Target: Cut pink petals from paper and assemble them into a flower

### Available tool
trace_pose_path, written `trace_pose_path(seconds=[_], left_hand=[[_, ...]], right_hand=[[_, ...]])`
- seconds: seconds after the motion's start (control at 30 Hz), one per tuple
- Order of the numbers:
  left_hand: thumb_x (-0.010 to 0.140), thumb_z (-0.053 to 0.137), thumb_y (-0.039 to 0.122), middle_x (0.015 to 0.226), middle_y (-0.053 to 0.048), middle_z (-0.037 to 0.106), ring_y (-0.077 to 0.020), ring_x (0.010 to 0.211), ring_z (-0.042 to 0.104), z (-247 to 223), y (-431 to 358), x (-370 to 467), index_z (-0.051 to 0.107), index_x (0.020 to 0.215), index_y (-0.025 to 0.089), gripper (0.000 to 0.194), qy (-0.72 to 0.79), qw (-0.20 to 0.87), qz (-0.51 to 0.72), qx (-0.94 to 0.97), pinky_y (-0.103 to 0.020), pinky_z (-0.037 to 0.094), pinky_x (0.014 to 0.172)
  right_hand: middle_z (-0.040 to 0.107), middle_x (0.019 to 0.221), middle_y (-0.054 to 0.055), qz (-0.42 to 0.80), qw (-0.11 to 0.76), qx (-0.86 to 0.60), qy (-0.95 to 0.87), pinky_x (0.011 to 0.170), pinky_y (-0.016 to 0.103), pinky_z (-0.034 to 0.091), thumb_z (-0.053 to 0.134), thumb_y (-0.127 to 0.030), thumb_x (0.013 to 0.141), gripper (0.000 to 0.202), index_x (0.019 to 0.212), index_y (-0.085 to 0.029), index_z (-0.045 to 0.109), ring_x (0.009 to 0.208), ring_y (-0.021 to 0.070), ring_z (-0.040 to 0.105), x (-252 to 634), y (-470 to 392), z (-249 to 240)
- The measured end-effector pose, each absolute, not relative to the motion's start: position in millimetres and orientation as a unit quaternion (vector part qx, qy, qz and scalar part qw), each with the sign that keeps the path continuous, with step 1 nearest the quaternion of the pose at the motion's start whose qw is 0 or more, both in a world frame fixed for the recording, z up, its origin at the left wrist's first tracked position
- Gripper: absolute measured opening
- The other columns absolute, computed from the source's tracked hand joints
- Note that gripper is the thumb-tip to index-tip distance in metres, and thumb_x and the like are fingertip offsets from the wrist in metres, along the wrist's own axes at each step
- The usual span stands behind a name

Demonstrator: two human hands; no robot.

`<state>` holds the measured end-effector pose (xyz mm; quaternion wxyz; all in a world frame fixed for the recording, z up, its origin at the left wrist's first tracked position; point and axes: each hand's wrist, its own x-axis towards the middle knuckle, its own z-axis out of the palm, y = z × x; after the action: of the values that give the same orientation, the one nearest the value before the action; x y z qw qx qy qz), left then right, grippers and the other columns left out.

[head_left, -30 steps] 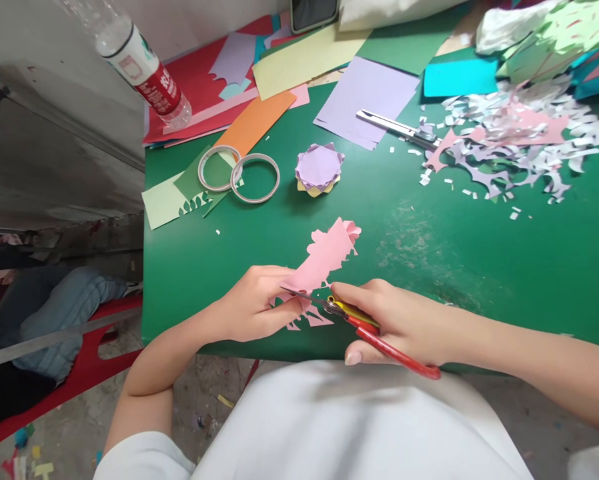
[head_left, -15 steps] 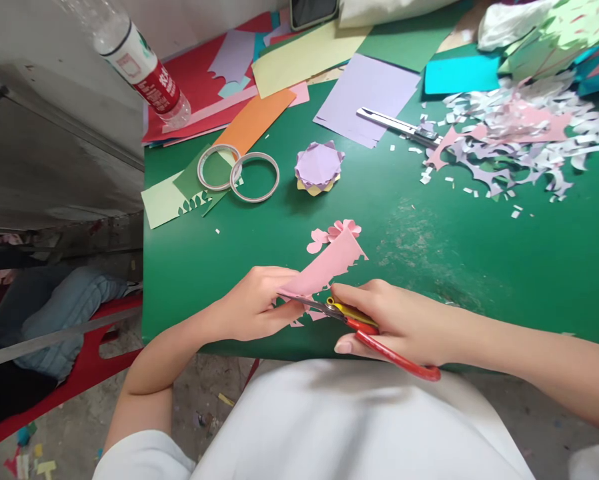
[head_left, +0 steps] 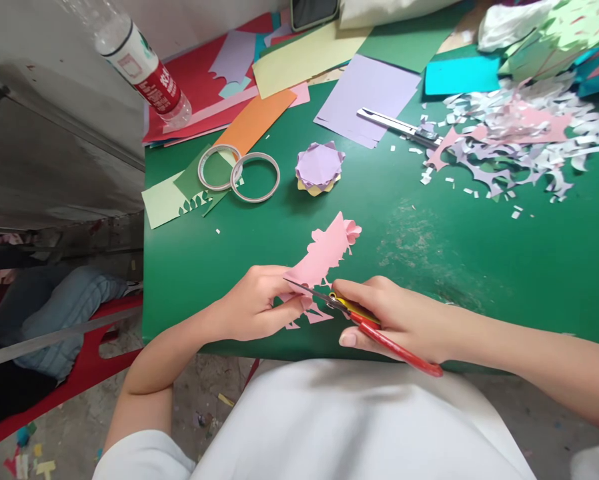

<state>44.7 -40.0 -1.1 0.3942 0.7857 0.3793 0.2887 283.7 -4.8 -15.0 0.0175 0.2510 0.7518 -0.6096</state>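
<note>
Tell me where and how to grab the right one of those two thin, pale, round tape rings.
I'd pinch the thin pale tape ring by its right rim, coming from the right: its narrow band circles an open centre that should admit a fingertip, and its left edge overlaps the second pale ring.

The bottle label (head_left: 152,80) carries illegible white lettering.

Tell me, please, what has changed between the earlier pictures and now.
Since half a second ago, the far end of the pink paper has swung up and left in the picture, covering more of the pink flower. Nothing was newly grasped or let go: the left hand keeps the paper, the right hand the scissors. The tape rings stayed put.
</note>
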Motion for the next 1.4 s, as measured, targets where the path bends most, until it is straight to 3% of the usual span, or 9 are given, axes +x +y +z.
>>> trace_pose_path(seconds=[0.23, 0.57, 0.8, 1.4], left_hand=[[0.098, 0.052, 0.018, 0.074, -0.002, 0.072, -0.0095, 0.063, 0.063, -3.5, -39.7, 40.8, 0.067, 0.080, 0.015, 0.023, 0.359, 0.381, 0.355, 0.775, -0.017, 0.049, 0.057], [0.100, 0.053, 0.025, 0.056, 0.002, 0.055, -0.0087, 0.053, 0.047, -1.3, -41.1, 39.9, 0.063, 0.070, 0.016, 0.032, 0.396, 0.402, 0.373, 0.737, -0.021, 0.038, 0.052], [0.099, 0.056, 0.025, 0.057, 0.001, 0.058, -0.0082, 0.053, 0.048, -0.2, -42.2, 39.3, 0.058, 0.066, 0.017, 0.034, 0.407, 0.416, 0.399, 0.709, -0.020, 0.037, 0.051], [0.095, 0.057, 0.021, 0.054, 0.004, 0.049, -0.0079, 0.053, 0.043, -0.2, -40.4, 37.9, 0.053, 0.063, 0.018, 0.033, 0.408, 0.402, 0.410, 0.710, -0.022, 0.034, 0.050]], right_hand=[[0.031, 0.056, -0.009, -0.614, 0.010, 0.249, 0.749, 0.045, 0.026, 0.021, 0.044, -0.078, 0.091, 0.056, 0.078, -0.024, 0.036, 0.048, 0.0095, 0.023, 283.5, -5.3, -16.3], [0.030, 0.056, -0.009, -0.609, 0.010, 0.260, 0.749, 0.047, 0.027, 0.022, 0.044, -0.077, 0.090, 0.056, 0.076, -0.024, 0.033, 0.049, 0.0101, 0.022, 284.2, -5.7, -17.4], [0.031, 0.055, -0.009, -0.619, -0.004, 0.256, 0.742, 0.045, 0.026, 0.020, 0.046, -0.071, 0.093, 0.051, 0.076, -0.024, 0.032, 0.047, 0.0091, 0.021, 283.8, -4.8, -15.9], [0.028, 0.054, -0.009, -0.633, 0.000, 0.249, 0.733, 0.046, 0.026, 0.018, 0.042, -0.063, 0.097, 0.048, 0.074, -0.025, 0.027, 0.048, 0.0091, 0.019, 283.8, -6.5, -16.4]])
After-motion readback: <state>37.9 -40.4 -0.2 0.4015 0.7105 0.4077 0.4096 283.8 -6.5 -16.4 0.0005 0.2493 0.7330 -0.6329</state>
